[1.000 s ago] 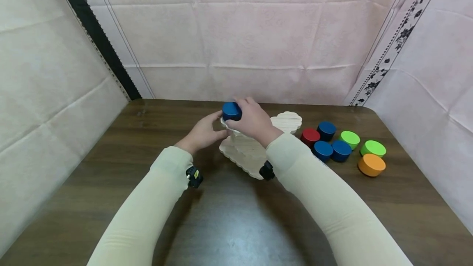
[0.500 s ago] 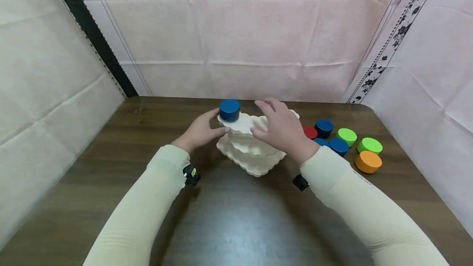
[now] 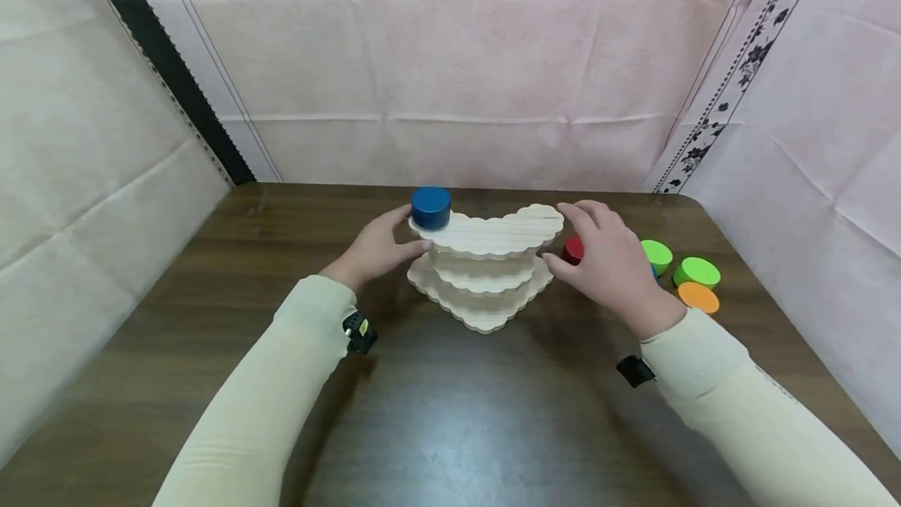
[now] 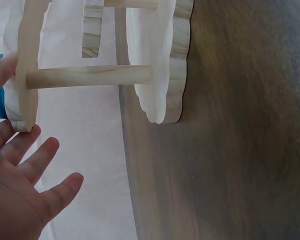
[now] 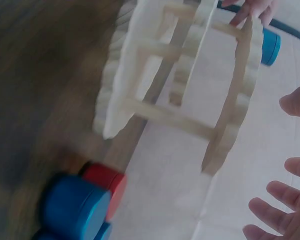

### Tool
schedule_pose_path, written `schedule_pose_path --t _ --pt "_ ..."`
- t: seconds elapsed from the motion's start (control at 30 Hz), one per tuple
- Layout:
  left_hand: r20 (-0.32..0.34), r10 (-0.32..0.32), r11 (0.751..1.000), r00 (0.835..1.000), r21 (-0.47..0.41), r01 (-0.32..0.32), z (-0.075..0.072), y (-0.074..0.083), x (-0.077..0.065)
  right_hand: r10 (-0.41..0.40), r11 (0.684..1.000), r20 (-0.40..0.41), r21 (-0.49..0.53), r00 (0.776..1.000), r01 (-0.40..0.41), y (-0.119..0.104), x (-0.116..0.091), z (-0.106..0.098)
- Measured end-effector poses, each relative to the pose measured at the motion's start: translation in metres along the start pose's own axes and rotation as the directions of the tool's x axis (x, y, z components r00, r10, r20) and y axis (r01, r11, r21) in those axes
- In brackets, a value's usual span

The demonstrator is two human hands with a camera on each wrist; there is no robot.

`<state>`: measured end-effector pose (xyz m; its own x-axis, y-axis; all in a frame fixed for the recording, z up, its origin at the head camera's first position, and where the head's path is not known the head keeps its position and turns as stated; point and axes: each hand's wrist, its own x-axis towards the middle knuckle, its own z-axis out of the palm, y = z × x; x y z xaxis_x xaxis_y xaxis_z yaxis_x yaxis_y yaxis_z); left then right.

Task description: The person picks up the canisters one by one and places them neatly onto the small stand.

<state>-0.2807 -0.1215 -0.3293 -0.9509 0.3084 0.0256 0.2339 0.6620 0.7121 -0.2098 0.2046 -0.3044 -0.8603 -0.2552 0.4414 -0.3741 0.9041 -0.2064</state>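
Note:
A pale wooden tiered stand (image 3: 493,236) with scalloped boards rests on the table; dowels join its boards in both wrist views. On the left end of its top board sits a round blue tin (image 3: 431,208). My left hand (image 3: 371,253) pinches that same end, thumb at the front edge and forefinger behind; in the left wrist view the other fingers (image 4: 51,148) spread loosely. My right hand (image 3: 614,266) hovers just past the stand's right end, fingers apart and holding nothing. A red tin (image 3: 573,249) is partly hidden behind it.
Right of the stand, green tins (image 3: 697,271) and an orange tin (image 3: 699,297) stand on the wooden table (image 3: 436,413). Blue tins (image 5: 75,206) show beside the red one in the right wrist view. A pale cloth (image 3: 450,84) hangs behind the table.
My right hand has let go of the blue tin on the top board and moved right, past the stand's right end. My left hand has stayed at the left end.

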Motion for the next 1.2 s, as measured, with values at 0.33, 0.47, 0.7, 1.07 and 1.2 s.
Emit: schedule_pose_path --t 0.33,0.47,0.7,1.07,1.2 --pt "-0.001 -0.015 1.000 1.000 0.002 0.015 -0.001 0.001 0.000 0.175 0.984 0.060 -0.034 0.983 -0.173 0.039 -0.026 -0.014" --pt "0.000 -0.018 1.000 1.000 0.001 0.018 -0.001 0.002 0.000 0.253 0.967 0.096 -0.028 0.963 -0.251 0.054 -0.037 -0.016" --pt "0.005 -0.018 1.000 1.000 0.002 0.018 0.000 0.002 0.000 0.327 0.945 0.119 -0.062 0.938 -0.322 0.077 -0.052 -0.017" --pt "0.006 -0.019 1.000 1.000 -0.010 0.019 -0.001 0.001 -0.001 0.419 0.908 0.181 -0.112 0.890 -0.404 0.112 -0.067 -0.015" --pt "0.008 -0.016 1.000 1.000 -0.017 0.016 0.000 0.000 0.000 0.442 0.897 0.219 -0.138 0.870 -0.421 0.123 -0.073 -0.014"
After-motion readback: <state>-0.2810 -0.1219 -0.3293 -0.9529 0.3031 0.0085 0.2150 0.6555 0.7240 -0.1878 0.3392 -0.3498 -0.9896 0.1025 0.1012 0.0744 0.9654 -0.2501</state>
